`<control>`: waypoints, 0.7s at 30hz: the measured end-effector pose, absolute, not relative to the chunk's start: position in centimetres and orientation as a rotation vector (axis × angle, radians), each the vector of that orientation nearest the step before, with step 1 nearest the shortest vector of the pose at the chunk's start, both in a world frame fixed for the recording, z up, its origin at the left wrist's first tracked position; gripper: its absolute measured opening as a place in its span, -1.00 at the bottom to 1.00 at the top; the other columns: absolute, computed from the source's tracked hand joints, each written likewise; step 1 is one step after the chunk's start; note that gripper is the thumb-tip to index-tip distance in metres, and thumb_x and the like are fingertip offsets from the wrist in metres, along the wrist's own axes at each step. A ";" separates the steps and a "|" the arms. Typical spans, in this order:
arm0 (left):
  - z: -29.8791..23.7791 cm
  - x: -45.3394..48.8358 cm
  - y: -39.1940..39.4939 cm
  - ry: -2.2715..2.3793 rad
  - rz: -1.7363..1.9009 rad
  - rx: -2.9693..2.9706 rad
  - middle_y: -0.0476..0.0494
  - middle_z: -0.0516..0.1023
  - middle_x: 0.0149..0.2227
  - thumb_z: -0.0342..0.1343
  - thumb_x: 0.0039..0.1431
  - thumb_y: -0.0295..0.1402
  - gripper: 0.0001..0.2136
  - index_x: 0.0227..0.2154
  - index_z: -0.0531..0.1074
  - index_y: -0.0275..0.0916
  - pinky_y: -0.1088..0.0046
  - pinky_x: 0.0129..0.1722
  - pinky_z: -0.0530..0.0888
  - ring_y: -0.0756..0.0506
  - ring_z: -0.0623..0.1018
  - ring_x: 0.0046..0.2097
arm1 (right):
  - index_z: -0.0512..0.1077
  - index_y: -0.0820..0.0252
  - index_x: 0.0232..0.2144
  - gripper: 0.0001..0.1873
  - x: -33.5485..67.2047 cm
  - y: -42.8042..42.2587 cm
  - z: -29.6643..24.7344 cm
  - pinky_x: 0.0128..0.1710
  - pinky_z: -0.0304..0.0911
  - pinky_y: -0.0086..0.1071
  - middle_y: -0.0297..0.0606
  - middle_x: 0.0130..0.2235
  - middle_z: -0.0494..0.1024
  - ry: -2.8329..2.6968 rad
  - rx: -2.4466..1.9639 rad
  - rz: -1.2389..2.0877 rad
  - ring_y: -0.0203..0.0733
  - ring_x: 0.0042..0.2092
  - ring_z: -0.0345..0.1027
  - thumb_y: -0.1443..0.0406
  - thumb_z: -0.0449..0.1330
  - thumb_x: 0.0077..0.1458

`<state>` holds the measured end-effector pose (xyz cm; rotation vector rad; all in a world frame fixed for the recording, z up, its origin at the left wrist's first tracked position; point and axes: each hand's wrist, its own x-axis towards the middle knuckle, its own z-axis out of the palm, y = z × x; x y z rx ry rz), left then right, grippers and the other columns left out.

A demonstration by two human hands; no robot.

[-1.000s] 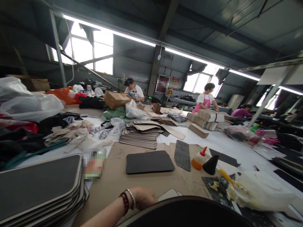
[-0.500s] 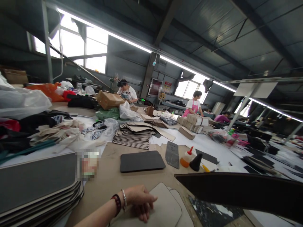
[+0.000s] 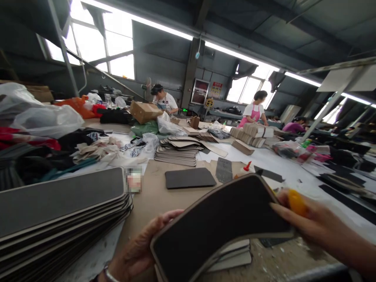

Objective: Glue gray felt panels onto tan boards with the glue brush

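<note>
A dark panel (image 3: 226, 219) with a pale edge bends in an arc between my two hands, raised over the table. My left hand (image 3: 141, 243) grips its left end, most of the fingers hidden behind it. At the right end, my right hand (image 3: 317, 221) pinches the panel's edge. Something bright yellow (image 3: 297, 203) shows at that hand's fingers; I cannot make out what it is. Beneath the panel lie several beige pieces (image 3: 235, 256), partly covered. Beyond it, a flat dark panel (image 3: 189, 178) rests on the brown board.
A tall stack of dark panels (image 3: 64, 184) stands at left. Behind are a stack of beige-edged pieces (image 3: 176, 150), a grey template (image 3: 223, 170) and a red-tipped bottle (image 3: 247, 167). Bags and cloth (image 3: 96, 150) crowd the back left. Two people (image 3: 254, 109) work farther back.
The dark panel has come from the right to the centre, now bent. My left hand has gone from the beige pieces to its left end. My right hand has come into view.
</note>
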<state>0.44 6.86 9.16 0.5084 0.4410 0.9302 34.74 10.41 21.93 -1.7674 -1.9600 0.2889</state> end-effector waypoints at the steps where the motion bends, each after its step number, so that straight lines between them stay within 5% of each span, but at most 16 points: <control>1: 8.8 0.0 6.1 0.499 0.952 0.406 -0.23 0.46 0.03 0.16 -0.02 -0.06 -0.49 -0.05 0.40 -0.28 0.28 0.12 0.25 -0.21 0.41 0.07 | 0.24 0.12 -0.60 -0.58 33.8 11.1 20.2 -0.48 0.21 -0.39 -0.35 -0.58 0.30 -1.985 -1.765 0.498 -0.25 -0.51 0.21 -0.09 0.09 -0.19; 4: 7.4 -0.9 4.9 0.686 0.986 0.192 -0.29 0.54 -0.08 0.05 0.05 0.00 -0.47 -0.07 0.41 -0.35 0.27 0.04 0.36 -0.21 0.50 -0.02 | 0.19 0.14 -0.56 -0.65 32.2 12.8 13.9 -0.51 0.14 -0.42 -0.42 -0.58 0.22 -1.909 -1.763 0.955 -0.31 -0.52 0.13 0.00 0.11 -0.17; 8: 6.1 -0.5 4.6 0.981 0.961 0.217 -0.27 0.61 -0.28 0.19 0.01 -0.23 -0.63 -0.17 0.44 -0.39 0.31 -0.14 0.48 -0.20 0.59 -0.22 | 0.17 0.15 -0.56 -0.73 32.4 13.4 7.9 -0.55 0.07 -0.47 -0.46 -0.60 0.19 -1.846 -1.818 1.194 -0.35 -0.54 0.08 0.10 0.12 -0.17; 17: 4.3 -0.3 3.0 1.176 0.971 0.193 -0.18 0.63 -0.36 0.35 -0.23 -0.30 -0.55 -0.20 0.46 -0.33 0.26 -0.21 0.50 -0.20 0.60 -0.36 | 0.23 0.17 -0.59 -0.76 33.4 14.1 6.7 -0.57 0.06 -0.47 -0.41 -0.60 0.25 -1.874 -1.940 1.185 -0.33 -0.54 0.12 0.12 0.09 -0.12; 21: 5.1 0.2 3.2 1.156 1.063 0.255 -0.18 0.62 -0.37 0.31 -0.19 -0.28 -0.63 -0.26 0.48 -0.33 0.30 -0.20 0.46 -0.17 0.58 -0.32 | 0.26 0.18 -0.65 -0.72 33.9 14.1 6.3 -0.55 0.10 -0.46 -0.39 -0.62 0.29 -1.995 -1.928 1.040 -0.32 -0.54 0.15 0.12 0.12 -0.11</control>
